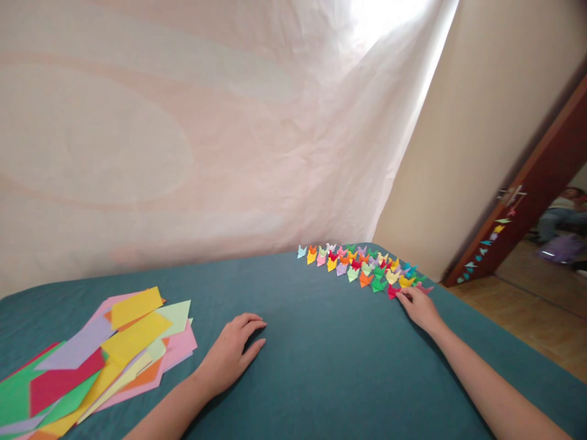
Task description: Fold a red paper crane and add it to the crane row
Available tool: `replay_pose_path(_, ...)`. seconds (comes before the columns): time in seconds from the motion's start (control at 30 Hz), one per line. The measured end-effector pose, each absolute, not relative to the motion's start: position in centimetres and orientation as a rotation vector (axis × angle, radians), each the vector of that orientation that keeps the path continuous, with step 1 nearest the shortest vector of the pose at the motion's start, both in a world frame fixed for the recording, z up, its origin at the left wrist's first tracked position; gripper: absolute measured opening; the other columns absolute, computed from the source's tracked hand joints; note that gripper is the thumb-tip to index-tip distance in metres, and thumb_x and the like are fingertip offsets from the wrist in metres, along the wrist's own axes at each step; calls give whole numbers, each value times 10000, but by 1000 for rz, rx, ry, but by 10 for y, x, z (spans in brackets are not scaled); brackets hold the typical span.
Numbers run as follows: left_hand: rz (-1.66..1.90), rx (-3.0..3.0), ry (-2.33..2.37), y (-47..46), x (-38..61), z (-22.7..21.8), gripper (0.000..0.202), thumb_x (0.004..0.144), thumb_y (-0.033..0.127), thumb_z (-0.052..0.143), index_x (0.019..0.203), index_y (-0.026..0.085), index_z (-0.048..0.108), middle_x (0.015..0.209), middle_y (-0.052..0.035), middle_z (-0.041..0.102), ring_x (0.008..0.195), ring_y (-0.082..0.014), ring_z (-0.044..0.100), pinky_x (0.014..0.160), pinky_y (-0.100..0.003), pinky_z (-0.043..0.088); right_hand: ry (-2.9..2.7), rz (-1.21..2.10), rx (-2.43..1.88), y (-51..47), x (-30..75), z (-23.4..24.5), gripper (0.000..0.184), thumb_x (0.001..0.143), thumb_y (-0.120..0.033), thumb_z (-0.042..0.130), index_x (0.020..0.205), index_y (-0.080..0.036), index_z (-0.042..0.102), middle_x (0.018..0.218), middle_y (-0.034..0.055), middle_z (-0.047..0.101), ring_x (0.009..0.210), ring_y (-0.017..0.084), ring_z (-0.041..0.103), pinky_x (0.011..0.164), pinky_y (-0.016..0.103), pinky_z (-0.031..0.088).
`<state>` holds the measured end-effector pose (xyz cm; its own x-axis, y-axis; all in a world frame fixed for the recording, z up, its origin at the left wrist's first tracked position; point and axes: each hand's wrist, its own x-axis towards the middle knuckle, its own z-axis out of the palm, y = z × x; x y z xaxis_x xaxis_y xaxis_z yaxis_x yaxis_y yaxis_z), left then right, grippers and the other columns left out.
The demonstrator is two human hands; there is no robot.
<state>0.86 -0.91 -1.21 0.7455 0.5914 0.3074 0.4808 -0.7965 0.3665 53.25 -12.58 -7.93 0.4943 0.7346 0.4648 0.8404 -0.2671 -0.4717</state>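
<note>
The right hand [419, 307] pinches a red paper bird [392, 292] at the near edge of the bird rows [367, 268], probably light, crushable, best held by folds; left of them, the left hand [233, 349] lies loosely spread.

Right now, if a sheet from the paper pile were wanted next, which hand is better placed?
Probably the left hand: it appears free and is nearer the paper pile. The right hand is farther away, pinching a red paper bird.
</note>
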Motion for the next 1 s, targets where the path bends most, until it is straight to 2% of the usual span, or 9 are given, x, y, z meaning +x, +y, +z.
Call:
replay_pose_path(0.6, 607, 2684, 832, -11, 9, -8, 276, 902, 327, 442, 1142, 237, 545, 1176, -65, 526, 1084, -207, 507, 961, -380, 415, -1330, -212, -2065, -123, 534, -81, 316, 753, -453, 491, 779, -180, 650, 850, 82, 646, 794, 238, 588, 731, 362, 456)
replay_pose_path(0.8, 604, 2679, 826, -13, 8, -8, 276, 898, 318, 448, 1138, 227, 550, 1165, -75, 529, 1075, -211, 508, 956, -389, 414, -1256, -276, -2023, -129, 525, -71, 349, 733, -450, 525, 883, -156, 639, 913, 98, 644, 753, 227, 599, 745, 385, 469)
replay_pose_path(0.9, 604, 2670, 834, -13, 8, -8, 275, 895, 311, 455, 1139, 228, 550, 1162, -74, 528, 1074, -208, 505, 961, -385, 408, -1178, -357, -1997, -131, 515, -56, 397, 780, -430, 474, 997, -124, 603, 975, 139, 613, 723, 217, 597, 702, 379, 473)
replay_pose_path(1.0, 599, 2661, 840, -15, 9, -7, 266, 889, 293, 464, 1131, 232, 555, 1156, -69, 529, 1069, -203, 504, 962, -376, 404, -1205, -370, -1942, -126, 492, -38, 364, 798, -400, 478, 1032, -141, 581, 1027, 132, 592, 759, 210, 598, 732, 372, 469)
